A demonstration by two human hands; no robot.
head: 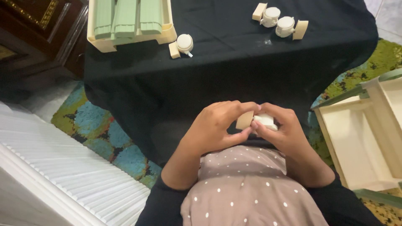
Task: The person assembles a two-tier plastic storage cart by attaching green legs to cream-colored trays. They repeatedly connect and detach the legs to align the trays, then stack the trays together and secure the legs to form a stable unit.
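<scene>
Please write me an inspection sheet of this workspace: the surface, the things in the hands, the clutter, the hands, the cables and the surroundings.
Surface: table under a black cloth, which hangs over the near edge.
Things in hand: one caster wheel, white wheel with a beige mounting block, held close to the body.
Clutter: one loose caster beside a cream tray of green slatted pieces; two more casters at the far edge.
Hands: left hand grips the beige block; right hand grips the white wheel.
Cables: nothing seen.
Surroundings: patterned rug, white ribbed panel, cream drawer frame, dark wooden furniture.
</scene>
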